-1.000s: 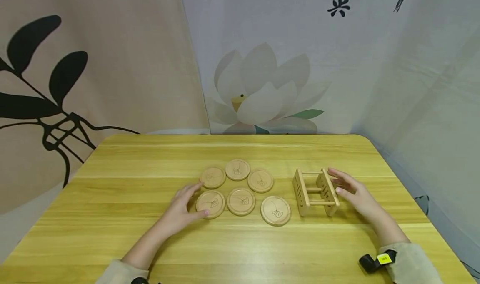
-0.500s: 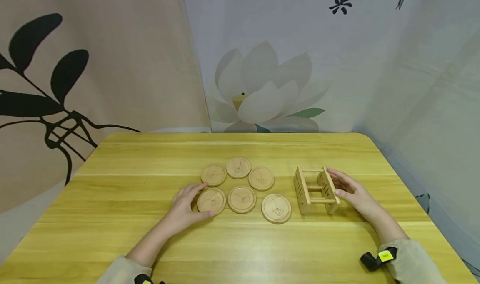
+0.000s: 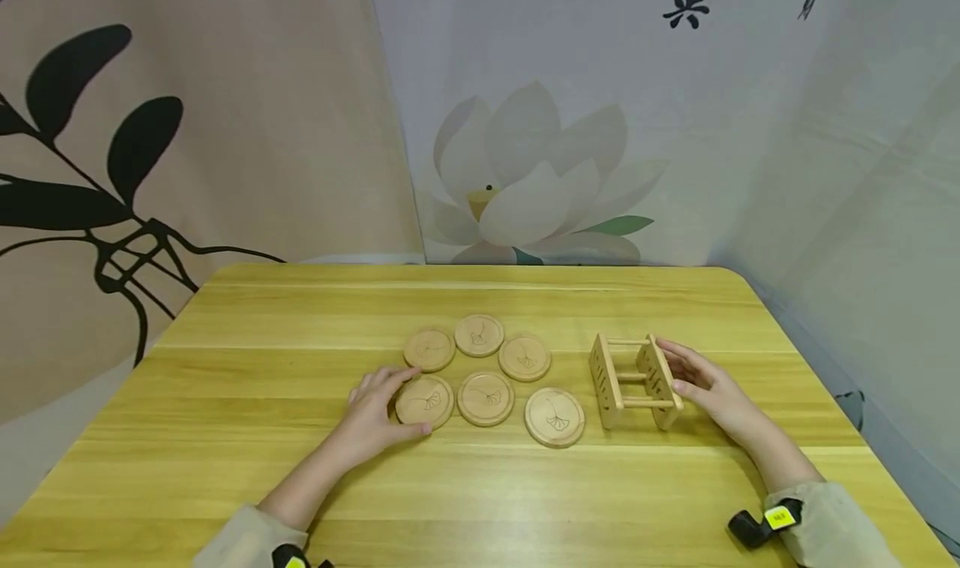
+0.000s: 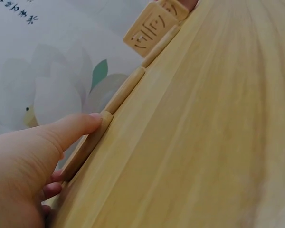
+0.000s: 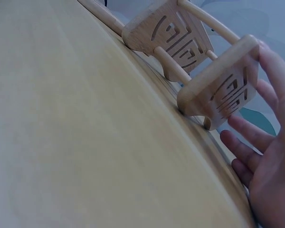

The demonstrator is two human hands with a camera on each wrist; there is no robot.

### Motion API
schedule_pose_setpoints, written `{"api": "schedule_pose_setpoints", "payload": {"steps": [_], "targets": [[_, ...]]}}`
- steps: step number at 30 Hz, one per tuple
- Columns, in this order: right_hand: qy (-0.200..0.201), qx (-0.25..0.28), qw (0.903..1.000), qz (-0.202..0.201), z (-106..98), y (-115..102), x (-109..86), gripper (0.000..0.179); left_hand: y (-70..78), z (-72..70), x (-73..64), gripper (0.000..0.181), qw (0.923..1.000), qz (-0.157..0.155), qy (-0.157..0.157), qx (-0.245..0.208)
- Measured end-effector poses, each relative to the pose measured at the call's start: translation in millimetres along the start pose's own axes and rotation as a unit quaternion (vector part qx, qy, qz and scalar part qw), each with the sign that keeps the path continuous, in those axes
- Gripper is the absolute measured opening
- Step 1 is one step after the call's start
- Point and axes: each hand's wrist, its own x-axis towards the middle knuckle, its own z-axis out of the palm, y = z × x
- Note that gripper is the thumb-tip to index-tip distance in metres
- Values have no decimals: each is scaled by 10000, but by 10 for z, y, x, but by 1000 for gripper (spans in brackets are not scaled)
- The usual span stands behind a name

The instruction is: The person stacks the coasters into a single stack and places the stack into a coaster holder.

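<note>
My left hand (image 3: 371, 414) spans the front-left round wooden coaster (image 3: 424, 401), thumb at its near edge and a finger at its far edge. In the left wrist view the thumb presses on the rim of that coaster (image 4: 88, 149), which lies flat on the table. My right hand (image 3: 708, 391) is beside the wooden coaster rack (image 3: 606, 382), its thumb and fingertips at the right side panel. The right wrist view shows loosely spread fingers (image 5: 249, 133) against that cut-out panel (image 5: 223, 90). Nothing sits between the rack's two panels.
Several more coasters engraved with ginkgo leaves lie flat, among them a back one (image 3: 479, 336), a middle one (image 3: 486, 399) and one nearest the rack (image 3: 554, 417). The wooden table (image 3: 480, 501) ends at a printed curtain (image 3: 532, 135) behind.
The right hand's thumb has closed in on the rack's right panel. My left thumb has shifted slightly along the front-left coaster's edge. The coasters and rack stay put; the head view drifts a little.
</note>
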Motion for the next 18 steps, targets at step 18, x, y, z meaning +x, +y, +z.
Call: {"api": "schedule_pose_setpoints", "payload": {"steps": [18], "targets": [[-31,26,10000,39,1,11,-8,55,25,14,10,87,9999,63,-126,36]]}}
